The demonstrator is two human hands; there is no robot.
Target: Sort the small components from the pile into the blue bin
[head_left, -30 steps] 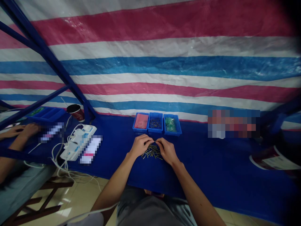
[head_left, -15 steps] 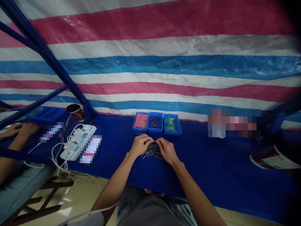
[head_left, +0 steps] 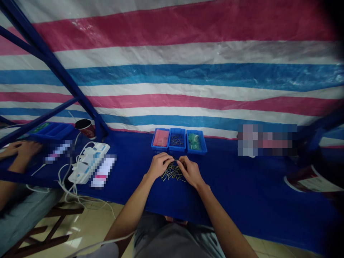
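My left hand (head_left: 160,165) and my right hand (head_left: 190,170) meet fingertip to fingertip just above a loose pile of thin metal rods (head_left: 172,173) on the blue tabletop. Both are closed in a pinch. A thin dark rod (head_left: 176,160) spans the small gap between the fingertips, its ends hidden by the fingers. Behind my hands stand three small blue bins: the left bin (head_left: 152,146) holds pink packets, the middle bin (head_left: 177,147) holds more thin rods, and the right bin (head_left: 197,152) holds green bags.
To the left lie a white power strip (head_left: 87,165) with tangled cables and a blurred phone-like object (head_left: 104,171). A dark red cup (head_left: 86,129) stands by the blue frame (head_left: 67,80). Another person's hands (head_left: 25,148) are at far left. A second cup (head_left: 309,181) is at right.
My hands stay over the pile and my right fingertips have shifted slightly. The rod between them shows a little more clearly. The bins and pile look unchanged.
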